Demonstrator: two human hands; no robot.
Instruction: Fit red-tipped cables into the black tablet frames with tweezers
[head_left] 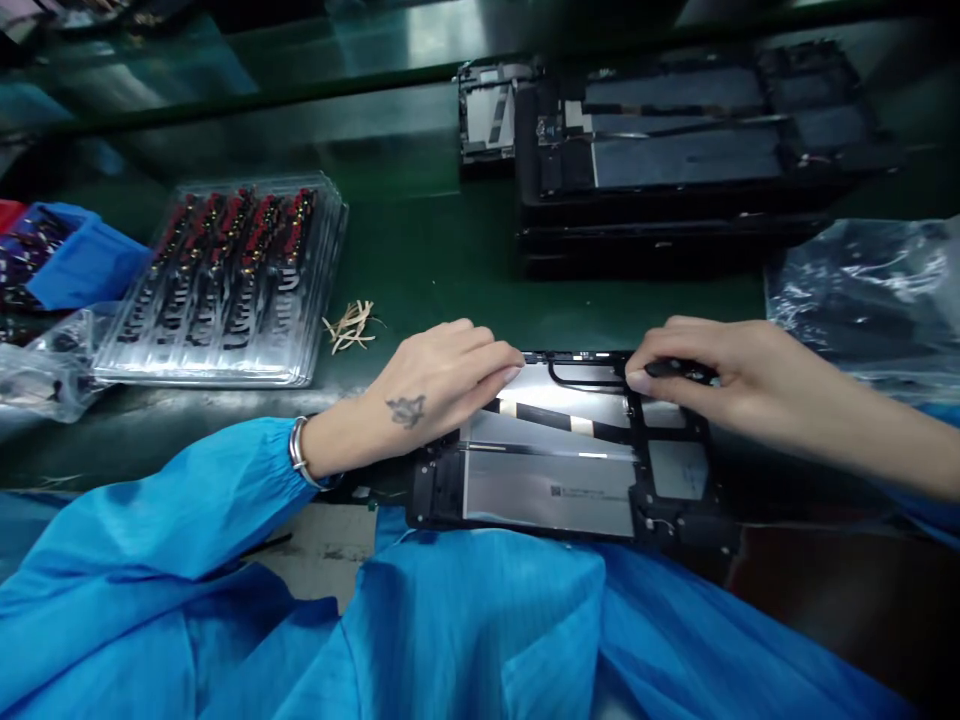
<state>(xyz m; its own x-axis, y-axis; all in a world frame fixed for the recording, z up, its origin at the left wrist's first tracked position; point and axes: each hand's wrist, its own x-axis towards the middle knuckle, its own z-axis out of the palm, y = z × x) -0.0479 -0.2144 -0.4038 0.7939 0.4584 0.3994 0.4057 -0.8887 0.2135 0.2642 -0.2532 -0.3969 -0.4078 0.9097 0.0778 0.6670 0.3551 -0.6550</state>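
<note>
An opened tablet [551,485] lies before me at the bench's front edge, its inner side with silver battery panels and black tape facing up. My left hand [450,385] is closed, thumb and forefinger together at the tablet's upper left edge; whatever small part may be between the fingertips is hidden. Closed around a short black tool [681,372], my right hand [720,375] is over the tablet's upper right part. The tool's tip and exact kind cannot be made out.
Behind the tablet stands a stack of similar opened tablets [682,150], with a smaller device [489,115] beside it. Clear plastic trays [300,340] hold several red-and-black parts. A blue bin [90,255], tan strips [351,327] and a plastic bag [870,290] lie around.
</note>
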